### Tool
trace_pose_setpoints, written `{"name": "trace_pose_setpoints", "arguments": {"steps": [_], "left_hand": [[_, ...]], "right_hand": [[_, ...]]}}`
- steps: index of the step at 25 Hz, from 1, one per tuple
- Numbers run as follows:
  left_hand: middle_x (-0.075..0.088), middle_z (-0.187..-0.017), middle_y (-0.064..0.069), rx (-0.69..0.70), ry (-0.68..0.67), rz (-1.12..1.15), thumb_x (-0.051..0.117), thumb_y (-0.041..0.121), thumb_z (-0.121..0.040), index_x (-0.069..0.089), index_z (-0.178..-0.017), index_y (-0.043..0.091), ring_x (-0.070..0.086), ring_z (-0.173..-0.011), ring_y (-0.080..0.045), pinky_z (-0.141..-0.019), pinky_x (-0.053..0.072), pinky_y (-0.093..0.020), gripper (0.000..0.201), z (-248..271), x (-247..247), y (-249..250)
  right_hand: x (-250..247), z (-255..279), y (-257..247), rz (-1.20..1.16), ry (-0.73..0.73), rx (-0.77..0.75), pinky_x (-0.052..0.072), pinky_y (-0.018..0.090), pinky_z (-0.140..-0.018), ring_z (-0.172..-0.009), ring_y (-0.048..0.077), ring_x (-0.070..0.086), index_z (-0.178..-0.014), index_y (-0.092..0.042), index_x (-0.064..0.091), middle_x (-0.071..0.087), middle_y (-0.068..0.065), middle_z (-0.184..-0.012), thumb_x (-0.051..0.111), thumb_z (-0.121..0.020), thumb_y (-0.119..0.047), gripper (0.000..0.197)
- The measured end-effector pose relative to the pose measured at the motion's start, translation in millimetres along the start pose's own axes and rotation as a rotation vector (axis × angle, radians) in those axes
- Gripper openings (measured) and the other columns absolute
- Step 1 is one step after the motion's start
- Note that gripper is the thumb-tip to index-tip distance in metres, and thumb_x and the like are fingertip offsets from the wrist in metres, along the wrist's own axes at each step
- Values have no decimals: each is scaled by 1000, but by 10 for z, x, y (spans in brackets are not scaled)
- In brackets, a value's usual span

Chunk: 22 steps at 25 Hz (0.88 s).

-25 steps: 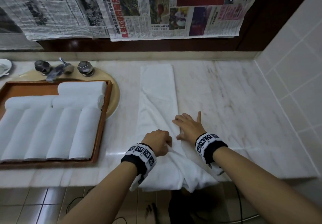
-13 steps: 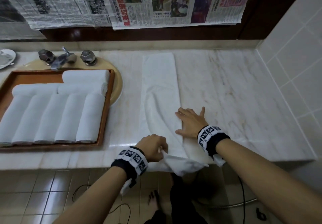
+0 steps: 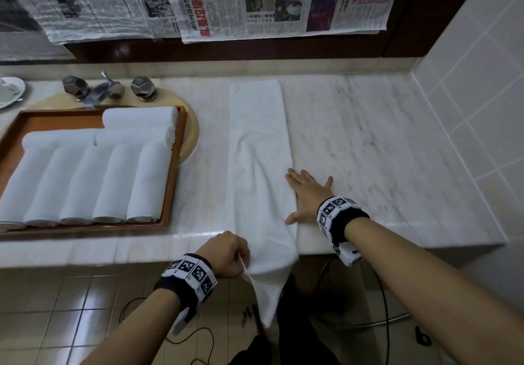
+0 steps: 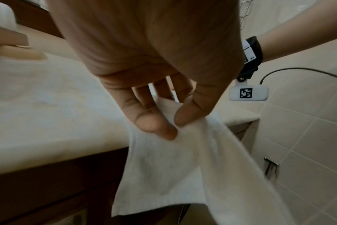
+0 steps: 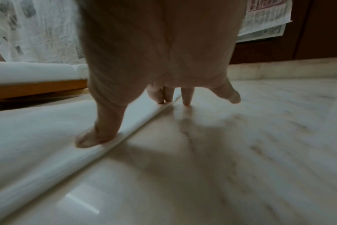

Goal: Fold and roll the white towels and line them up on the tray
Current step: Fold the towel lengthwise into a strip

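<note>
A long white towel [image 3: 259, 149], folded into a narrow strip, lies on the marble counter [image 3: 368, 143], and its near end hangs over the front edge. My left hand [image 3: 226, 254] pinches that hanging end [image 4: 175, 152] between thumb and fingers just off the counter edge. My right hand [image 3: 306, 194] lies flat with straight fingers on the towel's right edge [image 5: 144, 118], its outer fingers on the bare counter. The wooden tray [image 3: 173, 166] at the left holds several rolled white towels [image 3: 113, 183].
The tray sits over a round basin [image 3: 192, 135] with a tap and two faceted knobs [image 3: 107, 86] behind it. Newspaper sheets [image 3: 255, 1] hang over the back wall. A tiled wall [image 3: 476, 86] bounds the counter on the right. Cables [image 3: 380, 302] lie on the floor below.
My left hand has drawn the towel's near end back off the counter edge, pulling the bunched cloth straighter. The right hand has slid a little right along the towel's edge and spread flat.
</note>
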State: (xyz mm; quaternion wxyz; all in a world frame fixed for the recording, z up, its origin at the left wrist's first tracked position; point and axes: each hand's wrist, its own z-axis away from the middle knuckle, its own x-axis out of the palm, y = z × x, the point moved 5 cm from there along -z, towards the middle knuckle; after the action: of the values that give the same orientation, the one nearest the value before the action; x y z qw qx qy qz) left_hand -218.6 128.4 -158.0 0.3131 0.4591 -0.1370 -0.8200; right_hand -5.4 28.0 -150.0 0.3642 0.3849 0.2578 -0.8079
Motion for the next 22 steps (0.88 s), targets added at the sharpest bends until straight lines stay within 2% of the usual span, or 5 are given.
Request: {"name": "trace_pose_setpoints", "arguments": {"steps": [4, 6, 10, 15, 22], "left_hand": [[65, -58, 6, -90, 110, 199, 60, 18, -66, 68, -59, 17, 58, -54, -3, -51, 46, -16, 11, 113, -44, 108], [57, -47, 4, -168, 193, 341, 66, 18, -72, 59, -47, 15, 49, -44, -3, -48, 40, -15, 26, 163, -55, 61], [44, -47, 10, -324, 391, 555, 82, 23, -69, 44, -52, 19, 39, -46, -5, -50, 33, -19, 41, 223, -34, -134], [56, -69, 0, -521, 518, 697, 86, 15, -67, 56, -84, 10, 50, -58, -11, -45, 34, -10, 35, 243, 65, -210], [59, -75, -2, -585, 544, 744, 86, 11, -68, 60, -92, 7, 53, -63, -12, -54, 39, -17, 35, 247, 98, -194]], "right_hand": [[46, 57, -43, -58, 32, 52, 4, 72, -108, -149, 17, -5, -154, -23, 2, -12, -9, -161, 73, -71, -60, 115], [78, 165, -69, -119, 136, 152, 22, 63, -107, -144, 24, 20, -147, -17, 24, 17, 5, -157, 74, -72, -55, 97], [231, 416, -172, -191, 218, 321, 42, 33, -71, -93, 28, 61, -95, -12, 59, 64, 8, -105, 58, -90, -47, 35], [361, 471, -263, -268, 243, 308, 40, 31, -63, -82, 30, 61, -81, -7, 61, 63, 11, -89, 46, -94, -31, 31], [357, 649, 92, -636, 375, 285, 47, 34, -64, -67, 28, 62, -56, -12, 57, 63, 10, -63, 60, -86, -25, 33]]}}
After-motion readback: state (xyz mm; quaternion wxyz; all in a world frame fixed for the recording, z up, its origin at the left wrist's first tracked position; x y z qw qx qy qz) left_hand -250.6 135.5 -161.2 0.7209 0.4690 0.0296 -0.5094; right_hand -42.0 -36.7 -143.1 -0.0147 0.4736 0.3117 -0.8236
